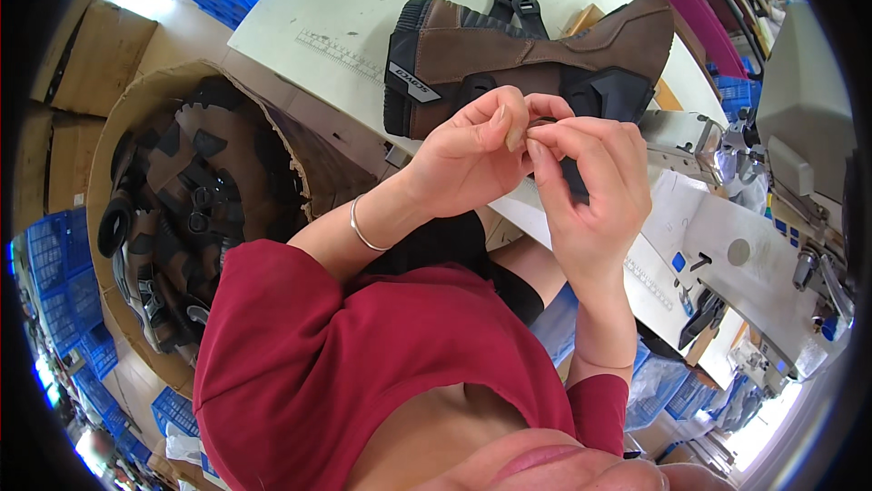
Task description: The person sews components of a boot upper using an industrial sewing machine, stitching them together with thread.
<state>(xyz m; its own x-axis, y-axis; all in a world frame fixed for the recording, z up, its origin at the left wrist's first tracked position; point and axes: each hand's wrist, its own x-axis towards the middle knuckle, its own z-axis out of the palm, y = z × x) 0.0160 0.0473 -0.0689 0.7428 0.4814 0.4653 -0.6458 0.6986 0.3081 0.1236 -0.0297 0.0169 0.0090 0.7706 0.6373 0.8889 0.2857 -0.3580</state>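
Fingers of the left hand (472,157) and right hand (607,173) are pinching a small dark piece (542,120), seemingly unattached, before a brown boot (545,57). It's lying on the surface (318,2), looking mostly assembled, anything left not showing; leftward, a carton (145,102) is holding more footwear.

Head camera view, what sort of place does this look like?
Probably a footwear workshop or factory: a brown-and-black boot lies on the worktable, a big cardboard box holds a heap of similar brown-and-black footwear pieces, and what looks like an industrial sewing machine stands at the right.
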